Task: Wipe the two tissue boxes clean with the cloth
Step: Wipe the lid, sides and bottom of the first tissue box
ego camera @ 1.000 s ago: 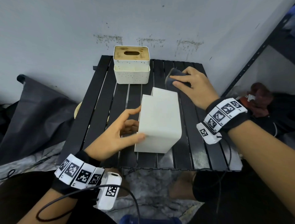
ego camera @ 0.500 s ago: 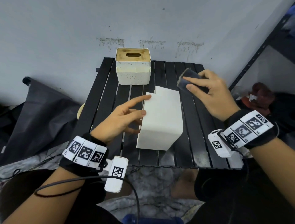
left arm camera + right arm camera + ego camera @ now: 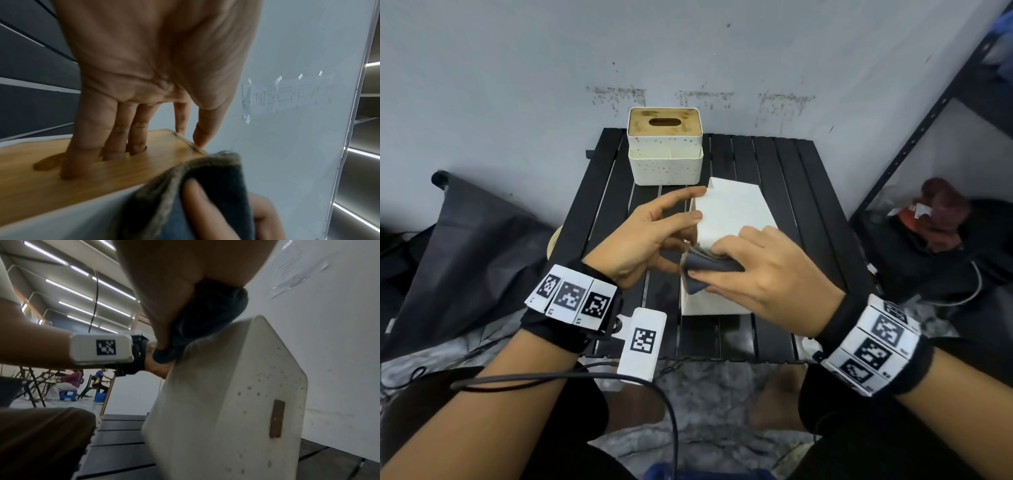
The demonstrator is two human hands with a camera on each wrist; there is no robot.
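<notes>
Near tissue box (image 3: pixel 732 219): matt white shell, looking like plastic, finely speckled; lid face (image 3: pixel 86 172) showing smooth, wood-grained, honey-coloured finish. Cloth (image 3: pixel 702 270) lying against the box: dark grey, soft woven fabric, fuzzy at the edge. Far tissue box (image 3: pixel 665 161) behind it: same speckled matt white. Table (image 3: pixel 774 164) beneath: black slats, semi-matt.

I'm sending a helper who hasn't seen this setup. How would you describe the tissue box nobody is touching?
Find the black slatted table against the grey wall. At its far edge, nearest the wall, stands the speckled white tissue box. Unlike the plain white box lying on its side nearer the person, it stands upright, wooden slotted lid facing up.
</notes>
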